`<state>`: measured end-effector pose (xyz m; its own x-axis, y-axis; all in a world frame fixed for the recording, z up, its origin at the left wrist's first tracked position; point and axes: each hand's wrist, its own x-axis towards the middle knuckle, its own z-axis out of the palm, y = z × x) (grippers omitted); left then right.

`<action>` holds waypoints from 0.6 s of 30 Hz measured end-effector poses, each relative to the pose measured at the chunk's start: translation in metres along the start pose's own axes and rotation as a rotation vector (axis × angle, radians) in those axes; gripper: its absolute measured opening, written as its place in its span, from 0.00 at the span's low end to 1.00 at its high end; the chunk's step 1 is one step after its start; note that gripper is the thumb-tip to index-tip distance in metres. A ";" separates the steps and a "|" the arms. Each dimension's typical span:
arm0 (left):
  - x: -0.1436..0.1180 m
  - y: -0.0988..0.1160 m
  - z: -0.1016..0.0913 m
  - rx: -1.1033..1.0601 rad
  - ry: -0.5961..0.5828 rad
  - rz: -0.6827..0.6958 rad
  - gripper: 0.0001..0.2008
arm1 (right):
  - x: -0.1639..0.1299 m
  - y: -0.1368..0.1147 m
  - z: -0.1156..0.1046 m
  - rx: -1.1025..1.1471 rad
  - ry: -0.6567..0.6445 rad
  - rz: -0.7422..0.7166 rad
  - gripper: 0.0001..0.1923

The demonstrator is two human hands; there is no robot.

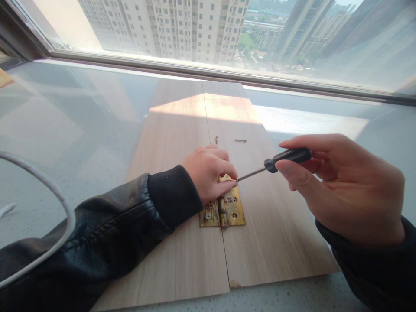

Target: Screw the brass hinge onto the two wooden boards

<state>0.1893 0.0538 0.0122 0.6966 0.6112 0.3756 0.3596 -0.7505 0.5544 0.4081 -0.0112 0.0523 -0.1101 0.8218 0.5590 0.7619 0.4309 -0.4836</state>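
Left hand [209,173] pinches narrowly on the brass hinge [224,209]; right hand [341,186], at three o'clock, grips a screwdriver [276,164].

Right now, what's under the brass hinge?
The brass hinge lies across the seam of two wooden boards. The left hand covers its upper part, hiding whatever is there.

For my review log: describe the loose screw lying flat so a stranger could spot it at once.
Start at the two wooden boards on the sill below the window. On the right-hand board, beyond the brass hinge, the loose screw lies on its side. Its neighbour to the left, another screw, stands upright by the seam.
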 end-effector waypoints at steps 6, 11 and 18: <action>0.002 0.001 -0.002 -0.029 -0.011 0.064 0.07 | 0.006 0.004 -0.009 -0.060 -0.081 -0.043 0.13; 0.003 0.000 -0.001 -0.025 -0.033 0.090 0.07 | 0.007 0.002 -0.008 -0.074 -0.025 -0.003 0.10; 0.001 0.001 -0.001 -0.054 0.008 0.024 0.06 | 0.003 -0.005 0.005 -0.020 0.030 0.089 0.11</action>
<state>0.1898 0.0541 0.0133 0.6992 0.5956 0.3954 0.3087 -0.7504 0.5844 0.4008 -0.0091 0.0534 -0.0221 0.8450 0.5342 0.7803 0.3486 -0.5192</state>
